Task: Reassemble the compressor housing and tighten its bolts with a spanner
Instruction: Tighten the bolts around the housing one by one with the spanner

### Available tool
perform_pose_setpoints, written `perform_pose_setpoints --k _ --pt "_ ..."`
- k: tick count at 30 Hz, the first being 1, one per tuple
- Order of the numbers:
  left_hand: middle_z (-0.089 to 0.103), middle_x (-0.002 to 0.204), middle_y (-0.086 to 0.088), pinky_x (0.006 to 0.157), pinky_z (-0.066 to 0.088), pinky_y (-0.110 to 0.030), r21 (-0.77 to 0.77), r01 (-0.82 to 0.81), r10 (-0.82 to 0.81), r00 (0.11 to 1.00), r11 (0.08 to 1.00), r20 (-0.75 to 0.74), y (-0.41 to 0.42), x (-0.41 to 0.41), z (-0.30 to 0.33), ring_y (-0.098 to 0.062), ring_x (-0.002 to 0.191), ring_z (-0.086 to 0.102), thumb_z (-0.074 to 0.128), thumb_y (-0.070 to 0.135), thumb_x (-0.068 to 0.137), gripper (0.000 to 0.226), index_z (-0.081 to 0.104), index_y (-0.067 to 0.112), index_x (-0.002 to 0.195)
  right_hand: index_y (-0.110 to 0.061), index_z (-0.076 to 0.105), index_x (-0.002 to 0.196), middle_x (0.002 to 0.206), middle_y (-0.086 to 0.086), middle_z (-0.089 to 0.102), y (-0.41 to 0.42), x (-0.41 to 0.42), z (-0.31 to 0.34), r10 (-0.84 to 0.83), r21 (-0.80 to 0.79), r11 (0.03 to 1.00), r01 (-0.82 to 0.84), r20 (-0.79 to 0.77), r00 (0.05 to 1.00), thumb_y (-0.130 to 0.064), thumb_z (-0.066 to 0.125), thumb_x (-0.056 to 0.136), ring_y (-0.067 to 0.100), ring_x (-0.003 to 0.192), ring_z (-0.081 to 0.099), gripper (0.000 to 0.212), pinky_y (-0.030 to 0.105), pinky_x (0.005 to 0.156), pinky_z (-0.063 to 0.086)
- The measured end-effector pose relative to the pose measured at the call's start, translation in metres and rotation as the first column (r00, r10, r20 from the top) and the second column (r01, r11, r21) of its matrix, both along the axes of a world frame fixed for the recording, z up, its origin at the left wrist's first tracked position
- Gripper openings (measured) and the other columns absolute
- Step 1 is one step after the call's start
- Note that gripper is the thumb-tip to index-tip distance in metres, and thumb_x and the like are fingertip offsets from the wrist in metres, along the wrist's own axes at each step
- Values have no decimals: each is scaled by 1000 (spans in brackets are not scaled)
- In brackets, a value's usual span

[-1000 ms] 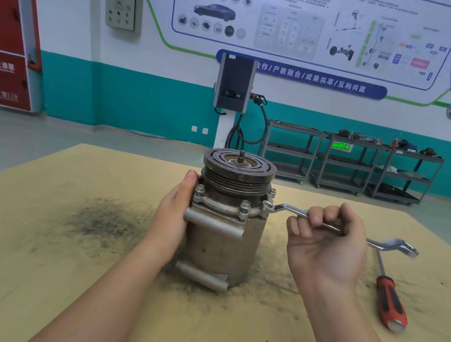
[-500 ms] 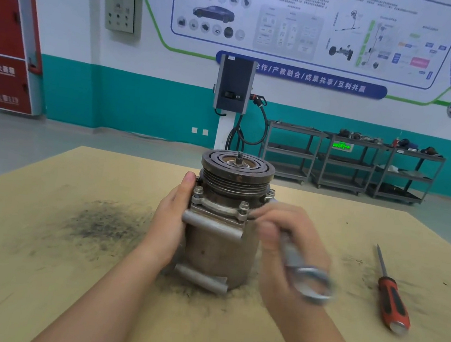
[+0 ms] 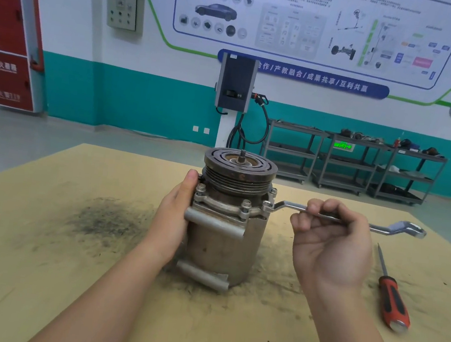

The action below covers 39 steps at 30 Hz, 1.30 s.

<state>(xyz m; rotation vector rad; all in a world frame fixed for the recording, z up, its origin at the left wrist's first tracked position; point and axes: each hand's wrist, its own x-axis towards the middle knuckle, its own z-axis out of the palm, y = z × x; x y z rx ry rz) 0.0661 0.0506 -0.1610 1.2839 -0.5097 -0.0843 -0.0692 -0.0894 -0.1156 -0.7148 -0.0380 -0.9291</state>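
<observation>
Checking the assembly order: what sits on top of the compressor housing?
On the compressor housing sits a bolted flange plate, then a grooved pulley with a threaded shaft stub. Whatever lies under the pulley is covered.

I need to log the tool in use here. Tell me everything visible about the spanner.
The spanner is a bright, silvery metal double-ended ring type with offset ends. It lies roughly level, reaching rightward from the compressor. Its near ring sits over a bolt on the housing's right flange; the far ring hangs free above the table. The right hand curls its fingers round the shaft's middle. Nothing else touches it.
</observation>
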Motion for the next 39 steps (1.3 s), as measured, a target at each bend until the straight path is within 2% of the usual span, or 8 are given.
perform_pose_setpoints --k 4,7,11,14,17,23,34,39 --pt "76 109 7 91 46 -28 6 -2 2 1000 1000 -6 0 0 0 -5 107 68 40 74 80 67 74 26 112 -14 45 59 55 4 45 -4 2 0 70 104 992 -69 -3 998 -13 40 84 18 43 34 25 28 51 30" --pt "76 108 8 89 48 -24 7 5 -5 1000 1000 -5 0 0 1 -4 105 68 40 75 79 68 74 26 112 -19 46 50 51 3 46 10 -4 -13 -178 -223 954 201 117 977 -13 43 82 18 45 37 33 26 52 31" --pt "77 105 4 83 53 -16 -2 -8 8 1000 1000 0 0 -1 1 -8 101 70 42 76 83 68 74 23 111 -11 60 67 72 -1 57 38 2 -33 -396 -811 281 513 389 832 -21 55 94 16 66 55 29 28 61 43" --pt "75 111 -9 102 49 -46 -48 50 -54 995 998 -89 0 -2 2 -28 110 68 51 76 82 71 74 17 113 -1 66 81 85 4 61 39 5 -31 -411 -877 85 473 401 819 -26 55 97 20 78 59 31 34 68 49" --pt "77 104 1 88 51 -33 -34 -7 6 1000 999 -30 -1 -1 1 -11 101 71 45 75 79 67 76 22 106 -5 63 85 89 5 62 34 0 -26 -418 -829 198 524 411 810 -28 45 102 17 86 61 34 28 77 49" --pt "76 102 12 72 48 -11 18 -16 16 1000 1000 -1 0 -3 3 2 98 68 38 74 79 63 75 29 105 -23 62 79 76 7 64 26 -5 -13 -278 -434 824 363 247 928 -16 36 99 25 59 53 34 29 59 46" --pt "76 105 10 83 45 -24 7 -18 18 1000 1000 -1 0 -3 3 0 101 68 39 73 81 62 75 30 106 -14 50 63 56 5 48 -3 2 0 64 38 997 -64 12 998 -16 35 97 18 42 37 37 19 44 32" --pt "77 103 11 77 47 -16 2 -21 21 1000 1000 9 0 -3 3 1 99 68 39 73 81 61 76 30 101 -18 48 53 48 5 44 9 -3 -11 -116 -205 969 140 124 985 -23 39 93 19 42 34 42 23 47 30"
